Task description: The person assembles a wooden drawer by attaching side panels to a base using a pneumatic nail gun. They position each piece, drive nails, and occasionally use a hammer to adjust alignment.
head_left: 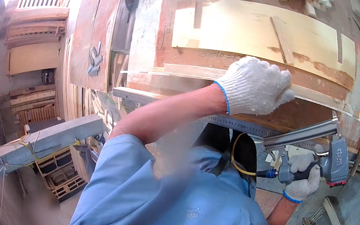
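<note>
White-gloved left hand [255, 86] is closed, pressing on a thin wood strip [187, 71] that lies across the plywood panel [260, 33] on the workbench [108, 29]. Steel ruler [235, 123] lies just below. Right hand [303, 176] grips the nail gun [325, 153], low right, near the bench edge.

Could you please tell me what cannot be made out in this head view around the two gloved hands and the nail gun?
- Left hand: its fingertips curl over the thin wood strip, so the grip beneath is hidden by the glove.
- Right hand: the trigger finger is covered by the nail gun body.
- Nail gun nose: hidden against the workbench edge.
- Steel ruler: markings too small.
- Shirt sleeve: motion-blurred.
</note>
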The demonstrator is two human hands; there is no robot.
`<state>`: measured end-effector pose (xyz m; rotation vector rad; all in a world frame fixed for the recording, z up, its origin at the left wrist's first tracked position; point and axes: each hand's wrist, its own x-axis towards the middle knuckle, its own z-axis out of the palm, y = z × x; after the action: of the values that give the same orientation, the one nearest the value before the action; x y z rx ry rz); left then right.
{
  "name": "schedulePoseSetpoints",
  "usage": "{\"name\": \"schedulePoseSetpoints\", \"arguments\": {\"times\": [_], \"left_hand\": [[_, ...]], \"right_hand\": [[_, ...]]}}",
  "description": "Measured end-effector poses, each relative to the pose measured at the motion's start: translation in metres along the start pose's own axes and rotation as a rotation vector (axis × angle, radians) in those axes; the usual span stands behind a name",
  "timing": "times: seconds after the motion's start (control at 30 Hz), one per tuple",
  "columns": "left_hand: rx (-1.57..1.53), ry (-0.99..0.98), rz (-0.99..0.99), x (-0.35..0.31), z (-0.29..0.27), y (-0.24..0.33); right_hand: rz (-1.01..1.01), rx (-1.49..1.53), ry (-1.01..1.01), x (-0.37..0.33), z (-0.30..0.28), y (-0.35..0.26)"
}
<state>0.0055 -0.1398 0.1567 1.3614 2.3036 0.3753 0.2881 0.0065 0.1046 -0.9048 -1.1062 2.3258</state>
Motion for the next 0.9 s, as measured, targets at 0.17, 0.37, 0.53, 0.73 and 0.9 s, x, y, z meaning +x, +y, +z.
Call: {"name": "schedulePoseSetpoints", "arguments": {"times": [0.17,0.37,0.53,0.73,0.9], "left_hand": [[-0.027,0.019,-0.002,0.010,-0.011,0.012],[0.055,0.084,0.006,0.009,-0.001,0.005],[0.081,0.115,0.065,0.017,0.004,0.000],[0.112,0.064,0.037,0.010,0.006,0.007],[0.169,0.088,0.038,0.013,0.010,0.002]], "right_hand": [[0.032,0.063,-0.129,0.005,-0.001,-0.007],[-0.006,0.052,0.052,0.007,0.017,0.009],[-0.039,0.103,0.097,0.009,0.023,0.021],[-0.101,0.113,0.162,0.003,0.024,0.044],[-0.120,0.181,0.178,0.010,0.041,0.049]]}}
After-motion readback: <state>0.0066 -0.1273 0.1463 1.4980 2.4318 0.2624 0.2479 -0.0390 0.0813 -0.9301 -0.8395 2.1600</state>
